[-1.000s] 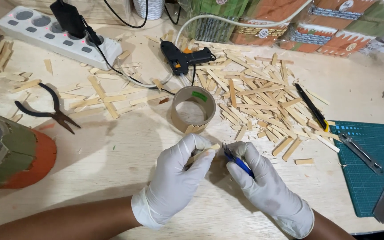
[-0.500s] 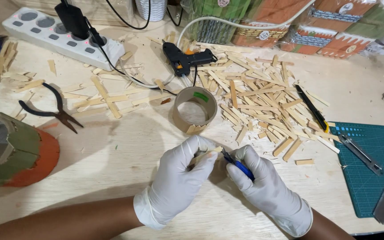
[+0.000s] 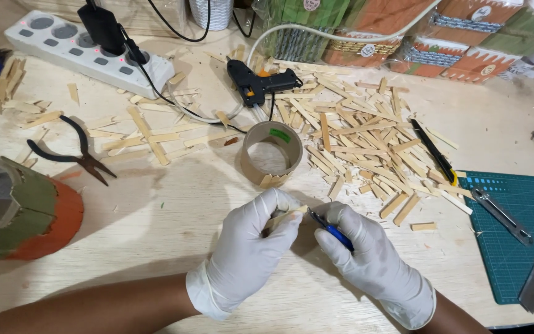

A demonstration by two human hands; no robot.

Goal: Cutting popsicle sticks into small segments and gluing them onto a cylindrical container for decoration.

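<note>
Between gloved fingertips, wooden stick (image 3: 285, 216) pinched by left hand (image 3: 251, 247), beside tool-gripping right hand (image 3: 366, 260).

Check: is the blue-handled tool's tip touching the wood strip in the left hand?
Touching. Head view: blue-handled tool in right hand meets wood strip pinched by left hand; no gap visible.

A pale wooden tabletop (image 3: 156, 222) fills the view — smooth, light-grained, evenly lit from above, with soft shadows falling toward the near edge. A green cutting mat (image 3: 514, 247) covers its right corner — no wall, floor or window shows.
</note>
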